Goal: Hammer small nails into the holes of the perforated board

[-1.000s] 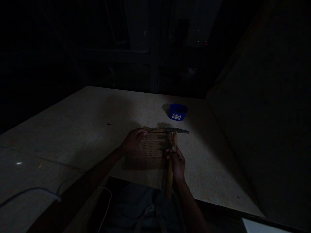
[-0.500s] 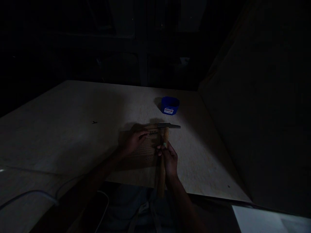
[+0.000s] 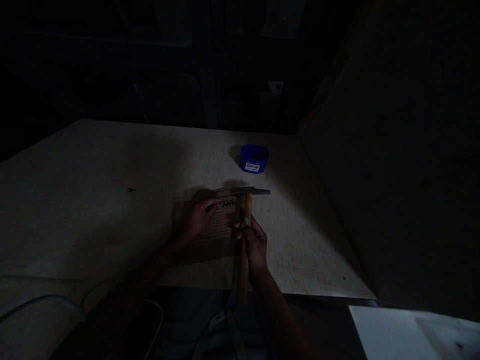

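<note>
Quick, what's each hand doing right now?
Left hand: over the holed board, too dark to tell its grip.
Right hand: closed, holding the hammer.

The left hand (image 3: 195, 220) lies palm-down, the right hand (image 3: 257, 246) curled.

In the frame's lower middle, grips a wooden-handled hammer (image 3: 248, 206) in the right hand (image 3: 257, 247); rests the left hand (image 3: 195, 219) at a brown perforated piece (image 3: 219, 228). Shows a blue tub (image 3: 245, 158) on the desk (image 3: 303, 240), just above centre.
</note>
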`<state>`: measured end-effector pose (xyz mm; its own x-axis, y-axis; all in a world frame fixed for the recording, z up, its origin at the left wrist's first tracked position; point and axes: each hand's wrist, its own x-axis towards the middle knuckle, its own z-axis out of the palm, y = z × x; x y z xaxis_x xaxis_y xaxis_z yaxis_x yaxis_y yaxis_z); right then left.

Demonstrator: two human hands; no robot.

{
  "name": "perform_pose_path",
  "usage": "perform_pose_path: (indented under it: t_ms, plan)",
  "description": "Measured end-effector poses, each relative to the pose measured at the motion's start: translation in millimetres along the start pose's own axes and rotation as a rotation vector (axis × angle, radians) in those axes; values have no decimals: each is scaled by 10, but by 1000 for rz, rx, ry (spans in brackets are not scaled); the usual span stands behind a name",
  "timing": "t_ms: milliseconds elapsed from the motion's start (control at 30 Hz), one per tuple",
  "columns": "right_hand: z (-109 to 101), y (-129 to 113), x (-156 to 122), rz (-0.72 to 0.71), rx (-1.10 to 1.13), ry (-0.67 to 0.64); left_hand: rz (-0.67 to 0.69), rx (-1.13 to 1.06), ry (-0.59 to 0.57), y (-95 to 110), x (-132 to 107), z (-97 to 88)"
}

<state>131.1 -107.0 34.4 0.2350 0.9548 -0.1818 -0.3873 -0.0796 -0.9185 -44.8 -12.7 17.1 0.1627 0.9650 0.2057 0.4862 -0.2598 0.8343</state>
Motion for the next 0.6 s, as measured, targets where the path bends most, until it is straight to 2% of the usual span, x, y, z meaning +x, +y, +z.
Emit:
perform_pose_path:
  t_ms: [367,600]
  plan:
    - [-3,-8,-4,4,-21,-7,91,143,-51,54,-21,-61]
    - [15,8,-1,21,7,11,105,59,-31,112,-23,-19]
